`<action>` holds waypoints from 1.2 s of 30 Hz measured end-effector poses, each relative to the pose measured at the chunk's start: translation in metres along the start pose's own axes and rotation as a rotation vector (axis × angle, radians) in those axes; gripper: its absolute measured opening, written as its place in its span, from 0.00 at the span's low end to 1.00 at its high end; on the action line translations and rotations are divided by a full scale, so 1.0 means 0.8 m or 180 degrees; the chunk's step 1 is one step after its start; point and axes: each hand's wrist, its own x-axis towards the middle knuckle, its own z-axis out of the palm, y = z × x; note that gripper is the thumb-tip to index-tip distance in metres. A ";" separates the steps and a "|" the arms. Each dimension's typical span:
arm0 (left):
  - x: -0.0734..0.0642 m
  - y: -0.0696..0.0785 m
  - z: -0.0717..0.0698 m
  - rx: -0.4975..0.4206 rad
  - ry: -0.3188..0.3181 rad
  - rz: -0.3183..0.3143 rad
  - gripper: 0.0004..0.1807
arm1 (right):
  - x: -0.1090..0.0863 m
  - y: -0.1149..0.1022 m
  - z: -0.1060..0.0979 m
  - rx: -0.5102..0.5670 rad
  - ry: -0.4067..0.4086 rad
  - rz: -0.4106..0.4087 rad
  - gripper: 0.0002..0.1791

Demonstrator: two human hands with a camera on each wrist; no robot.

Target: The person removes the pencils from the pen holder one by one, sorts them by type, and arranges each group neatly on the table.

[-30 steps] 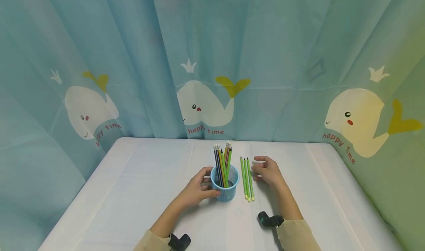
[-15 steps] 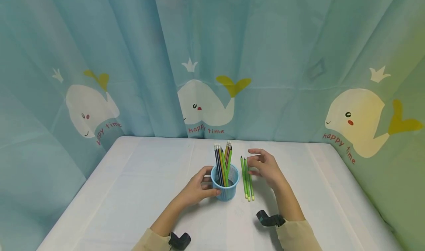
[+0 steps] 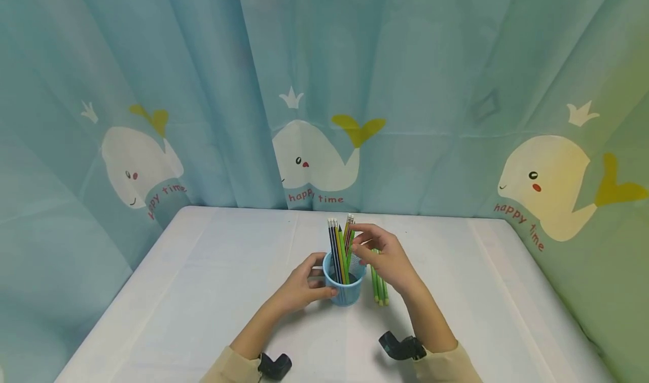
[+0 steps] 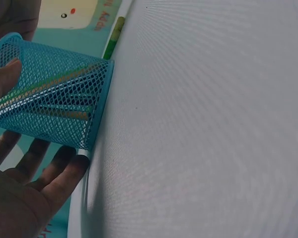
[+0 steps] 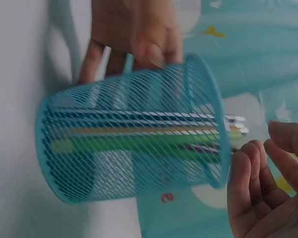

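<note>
A light blue mesh pencil cup (image 3: pixel 346 296) stands upright on the table, holding several pencils (image 3: pixel 333 249): dark striped ones, a yellow one, a reddish one and green ones. My left hand (image 3: pixel 295 293) grips the cup from the left, thumb on the near side and fingers around the far side. At the cup's right rim is my right hand (image 3: pixel 385 259), its fingers loosely bent beside the pencils' upper ends. In the right wrist view a gap shows between thumb and fingertips. Three green pencils (image 3: pixel 380 294) lie right of the cup, partly hidden under the right hand.
The white table (image 3: pixel 213 293) extends to both sides of the cup. A blue-green curtain (image 3: pixel 431 90) printed with whales hangs close along its back and side edges. Each wrist carries a small black camera (image 3: pixel 400 347).
My right hand has moved left, from beside the loose green pencils over them to the cup's pencils. My left hand has kept its hold on the cup.
</note>
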 end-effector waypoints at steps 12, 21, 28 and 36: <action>0.000 0.002 -0.001 0.0110 -0.0028 0.0056 0.39 | 0.001 -0.006 0.027 -0.0842 -0.0245 -0.0060 0.36; -0.002 0.003 -0.002 0.0034 -0.0034 0.0012 0.39 | 0.003 -0.003 0.048 -0.1064 0.0318 0.0028 0.22; -0.002 0.002 -0.001 0.0027 -0.0043 0.0031 0.39 | 0.001 -0.003 0.053 -0.1143 0.0672 -0.0045 0.09; -0.001 0.000 0.001 0.0016 -0.0019 0.0051 0.39 | -0.003 -0.011 0.029 -0.0607 0.0464 0.0051 0.07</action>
